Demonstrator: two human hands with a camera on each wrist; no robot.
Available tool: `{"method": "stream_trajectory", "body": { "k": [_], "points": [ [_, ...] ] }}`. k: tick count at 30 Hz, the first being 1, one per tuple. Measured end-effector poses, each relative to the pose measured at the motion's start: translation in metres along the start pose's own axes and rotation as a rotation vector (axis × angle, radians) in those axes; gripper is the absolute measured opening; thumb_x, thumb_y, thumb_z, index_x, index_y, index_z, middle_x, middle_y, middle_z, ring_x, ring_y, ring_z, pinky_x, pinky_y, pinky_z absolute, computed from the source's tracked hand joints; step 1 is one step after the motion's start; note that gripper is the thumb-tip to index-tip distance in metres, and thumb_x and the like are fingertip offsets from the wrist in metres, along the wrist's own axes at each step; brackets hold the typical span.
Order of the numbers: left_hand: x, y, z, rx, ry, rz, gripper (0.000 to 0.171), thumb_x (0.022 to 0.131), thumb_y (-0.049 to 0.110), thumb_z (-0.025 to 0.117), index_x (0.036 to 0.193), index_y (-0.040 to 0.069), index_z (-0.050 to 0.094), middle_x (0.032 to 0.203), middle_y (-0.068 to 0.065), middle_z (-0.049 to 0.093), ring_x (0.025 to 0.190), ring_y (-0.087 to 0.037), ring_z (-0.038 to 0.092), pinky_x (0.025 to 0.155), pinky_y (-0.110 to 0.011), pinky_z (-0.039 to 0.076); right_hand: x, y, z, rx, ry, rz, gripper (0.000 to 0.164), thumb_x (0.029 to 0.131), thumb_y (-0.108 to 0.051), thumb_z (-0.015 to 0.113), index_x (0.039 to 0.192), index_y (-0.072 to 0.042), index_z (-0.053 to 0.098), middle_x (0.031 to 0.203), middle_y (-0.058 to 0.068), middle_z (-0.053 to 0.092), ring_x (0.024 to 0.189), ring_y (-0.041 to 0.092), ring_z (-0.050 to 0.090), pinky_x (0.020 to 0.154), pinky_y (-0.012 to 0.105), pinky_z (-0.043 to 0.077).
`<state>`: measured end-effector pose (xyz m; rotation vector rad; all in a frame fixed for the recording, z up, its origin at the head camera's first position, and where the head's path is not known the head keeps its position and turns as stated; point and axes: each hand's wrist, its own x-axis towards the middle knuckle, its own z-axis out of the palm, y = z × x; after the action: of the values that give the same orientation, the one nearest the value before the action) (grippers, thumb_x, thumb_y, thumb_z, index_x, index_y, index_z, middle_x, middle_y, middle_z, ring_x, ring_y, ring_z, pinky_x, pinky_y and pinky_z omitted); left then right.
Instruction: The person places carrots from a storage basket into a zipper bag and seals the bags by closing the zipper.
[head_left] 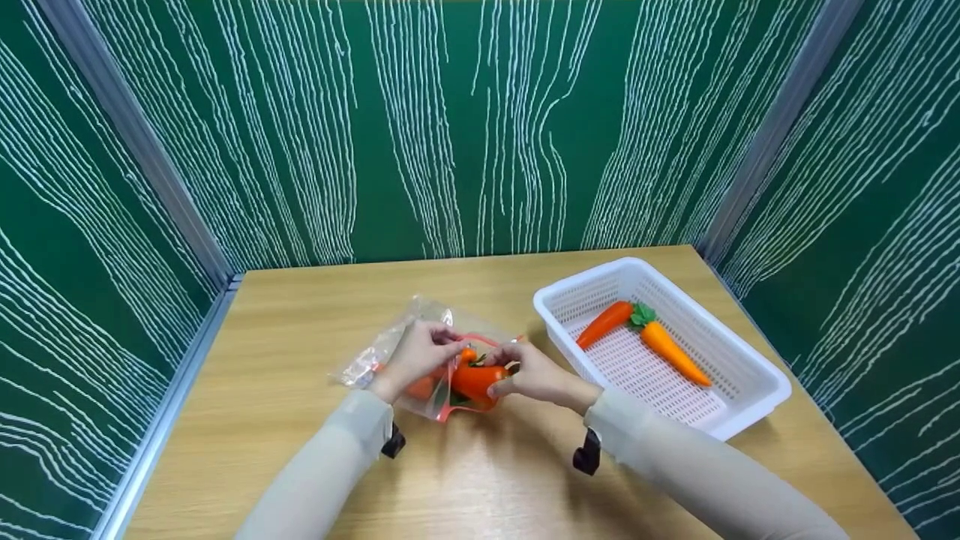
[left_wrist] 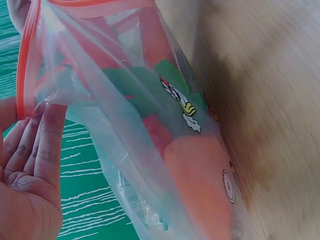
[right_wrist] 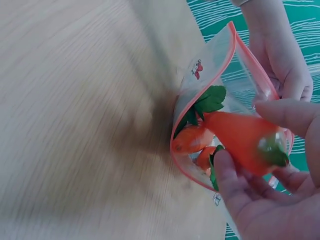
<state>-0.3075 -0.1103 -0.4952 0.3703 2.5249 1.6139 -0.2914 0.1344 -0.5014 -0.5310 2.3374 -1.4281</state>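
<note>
A clear zip bag (head_left: 397, 341) with a red-orange zip edge lies on the table, its mouth spread toward the right. My left hand (head_left: 420, 352) pinches the bag's zip edge between thumb and fingers. My right hand (head_left: 536, 371) holds an orange-red toy vegetable (right_wrist: 240, 137), broad at its green-topped end, at the bag's mouth. Its narrower end points into the opening. Through the film in the left wrist view, an orange carrot-like piece (left_wrist: 197, 180) and green leaves (left_wrist: 145, 80) show. The pieces overlap, so their exact shapes are partly hidden.
A white perforated basket (head_left: 757, 375) stands right of the bag. Inside lie a red-orange carrot (head_left: 606, 322) and an orange carrot (head_left: 675, 352), with green leaves between them. Green panels with white lines (head_left: 480, 135) enclose the wooden table (head_left: 300, 322) at the back and sides.
</note>
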Motion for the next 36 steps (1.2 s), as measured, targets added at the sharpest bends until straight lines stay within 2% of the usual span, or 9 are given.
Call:
{"method": "stream_trajectory", "body": {
  "k": [3,7,13,18,23,25,28,31,36],
  "points": [
    [-0.001,0.0,0.0,0.004,0.0,0.004,0.017,0.102,0.018,0.078,0.117,0.01,0.083,0.11,-0.01,0.08,0.095,-0.022,0.071,0.096,-0.037,0.065,-0.002,0.0,0.0,-0.01,-0.013,-0.012,0.04,0.085,-0.004,0.083,0.122,0.0,0.071,0.126,0.016,0.071,0.116,0.028,0.065,0.105,0.042,0.058],
    [-0.001,0.0,0.0,0.003,0.001,0.006,0.017,0.102,0.019,0.078,0.116,0.01,0.082,0.107,-0.009,0.08,0.092,-0.022,0.071,0.092,-0.036,0.066,-0.002,0.0,0.002,-0.006,-0.02,-0.031,0.04,0.086,-0.001,0.082,0.125,0.0,0.073,0.127,0.016,0.073,0.113,0.026,0.066,0.108,0.046,0.058],
    [0.001,-0.001,0.0,0.005,0.01,0.016,0.02,0.102,0.018,0.078,0.117,0.006,0.082,0.106,-0.006,0.081,0.092,-0.021,0.071,0.092,-0.035,0.066,0.003,0.002,0.008,-0.011,0.021,-0.073,0.035,0.088,-0.002,0.085,0.12,0.005,0.073,0.117,0.019,0.077,0.103,0.023,0.071,0.099,0.04,0.062],
    [0.002,0.0,0.0,0.021,0.023,0.043,0.02,0.101,0.016,0.078,0.116,0.002,0.082,0.105,-0.008,0.082,0.091,-0.02,0.071,0.092,-0.036,0.066,0.009,0.004,0.014,-0.019,0.075,-0.069,0.031,0.091,-0.008,0.087,0.117,0.004,0.074,0.112,0.018,0.079,0.1,0.02,0.072,0.095,0.035,0.063],
    [0.001,0.001,-0.001,0.008,0.018,0.026,0.022,0.102,0.019,0.078,0.117,0.003,0.081,0.108,-0.01,0.081,0.095,-0.022,0.071,0.093,-0.037,0.066,0.016,0.004,0.021,-0.018,0.139,-0.072,0.029,0.09,-0.009,0.087,0.111,0.006,0.074,0.102,0.016,0.079,0.089,0.014,0.07,0.079,0.024,0.06],
    [0.001,0.001,-0.002,0.001,0.012,0.016,0.023,0.103,0.02,0.078,0.118,0.004,0.081,0.111,-0.012,0.08,0.096,-0.024,0.071,0.093,-0.037,0.066,0.018,0.003,0.025,0.004,0.164,-0.043,0.026,0.091,-0.009,0.087,0.108,0.005,0.074,0.097,0.012,0.078,0.084,0.011,0.068,0.072,0.021,0.058],
    [0.001,0.001,-0.002,0.0,0.01,0.02,0.022,0.103,0.02,0.077,0.118,0.005,0.081,0.113,-0.015,0.08,0.096,-0.024,0.071,0.093,-0.036,0.066,0.02,0.003,0.032,0.047,0.198,-0.006,0.021,0.092,-0.008,0.086,0.104,0.004,0.073,0.091,0.009,0.076,0.076,0.01,0.065,0.066,0.02,0.057],
    [0.001,0.001,-0.001,0.001,0.014,0.031,0.02,0.103,0.02,0.077,0.117,0.006,0.082,0.111,-0.011,0.08,0.096,-0.023,0.072,0.092,-0.036,0.066,0.022,0.006,0.039,0.09,0.214,-0.001,0.02,0.093,-0.005,0.084,0.101,0.007,0.07,0.084,0.009,0.074,0.067,0.008,0.062,0.06,0.02,0.055],
    [0.002,0.0,0.0,0.01,0.026,0.044,0.018,0.102,0.018,0.077,0.114,0.006,0.082,0.107,-0.006,0.081,0.096,-0.022,0.073,0.093,-0.036,0.066,0.024,0.011,0.05,0.077,0.215,-0.009,0.015,0.093,0.002,0.082,0.098,0.009,0.07,0.077,0.008,0.073,0.061,0.006,0.06,0.054,0.018,0.052]
  ]
}}
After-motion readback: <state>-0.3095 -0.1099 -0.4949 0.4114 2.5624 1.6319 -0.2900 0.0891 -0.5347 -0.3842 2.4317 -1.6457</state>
